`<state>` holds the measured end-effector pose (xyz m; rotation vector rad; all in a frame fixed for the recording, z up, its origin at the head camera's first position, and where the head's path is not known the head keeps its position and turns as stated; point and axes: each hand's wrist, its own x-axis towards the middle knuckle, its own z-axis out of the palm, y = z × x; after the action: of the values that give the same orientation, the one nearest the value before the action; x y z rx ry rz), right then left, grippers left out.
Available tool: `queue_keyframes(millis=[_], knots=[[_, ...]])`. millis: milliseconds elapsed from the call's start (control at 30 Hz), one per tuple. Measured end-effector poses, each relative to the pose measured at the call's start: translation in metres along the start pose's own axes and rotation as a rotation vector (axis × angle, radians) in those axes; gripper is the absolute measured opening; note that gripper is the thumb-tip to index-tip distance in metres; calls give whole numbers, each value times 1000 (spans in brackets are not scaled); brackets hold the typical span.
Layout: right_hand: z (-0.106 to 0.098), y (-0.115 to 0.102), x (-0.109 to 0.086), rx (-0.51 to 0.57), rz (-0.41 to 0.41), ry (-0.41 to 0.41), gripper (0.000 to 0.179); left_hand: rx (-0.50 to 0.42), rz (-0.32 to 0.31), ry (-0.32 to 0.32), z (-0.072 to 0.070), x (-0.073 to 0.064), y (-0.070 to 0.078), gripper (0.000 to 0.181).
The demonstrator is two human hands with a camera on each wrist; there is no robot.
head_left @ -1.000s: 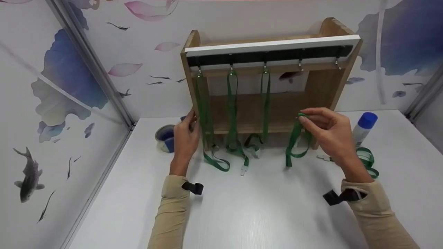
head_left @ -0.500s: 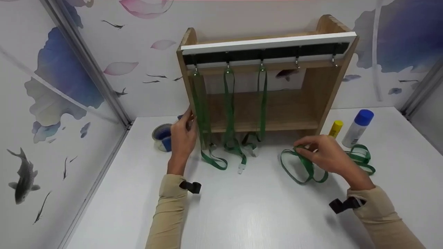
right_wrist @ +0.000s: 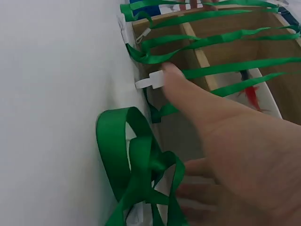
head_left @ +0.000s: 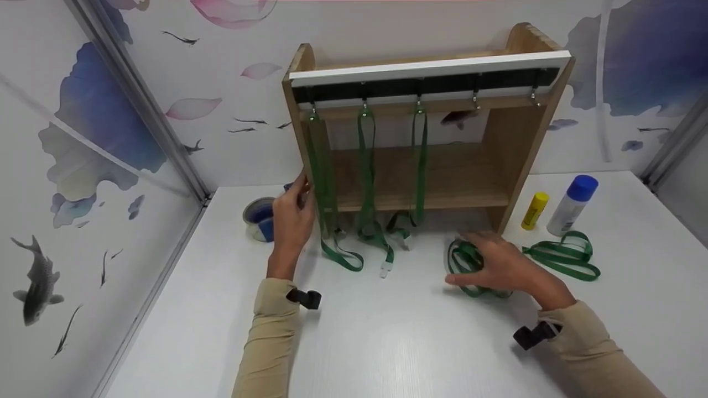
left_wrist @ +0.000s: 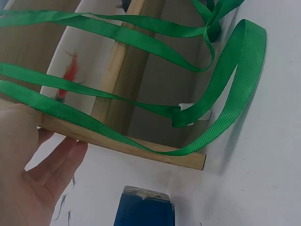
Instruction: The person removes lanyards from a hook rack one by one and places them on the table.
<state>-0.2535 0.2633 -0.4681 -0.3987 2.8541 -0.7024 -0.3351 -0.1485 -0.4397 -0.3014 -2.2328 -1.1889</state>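
Note:
Fingers of my left hand lie extended along the outer left side of a wooden shelf rack, near its front edge. In the left wrist view, that hand is at the side panel, with green ribbon crossing close by. My right hand is spread wide, thumb apart from the fingers, over a loose green lanyard on the table. The right wrist view has this lanyard in loops beside the hand, not gripped. Green lanyards hang from three of the rack's metal hooks; two hooks at right are bare.
Another green lanyard lies on the table at right. Behind it stand a yellow glue stick and a blue-capped bottle. A tape roll sits left of the rack. Patterned walls enclose the white table.
My right hand has lowered the green lanyard from in front of the rack to the table, and its fingers have spread and let go. The left hand stays at the rack's side.

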Motion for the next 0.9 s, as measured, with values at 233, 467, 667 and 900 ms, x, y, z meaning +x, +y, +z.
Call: queue_keyframes(millis=[233,467,667,900], knots=[[-2,-4,-3,-82,30,-24,79,-7,-4,-6,0,0,0,50],[-11,21,-19,-51,15,19,37,-19,-2,-13,1,1,0,51],[-26,48,-32,-49,49,20,34,-20,-14,-8,1,0,0,51],[-41,59,-36,-51,118,-66,49,-13,-10,-12,0,0,0,51]])
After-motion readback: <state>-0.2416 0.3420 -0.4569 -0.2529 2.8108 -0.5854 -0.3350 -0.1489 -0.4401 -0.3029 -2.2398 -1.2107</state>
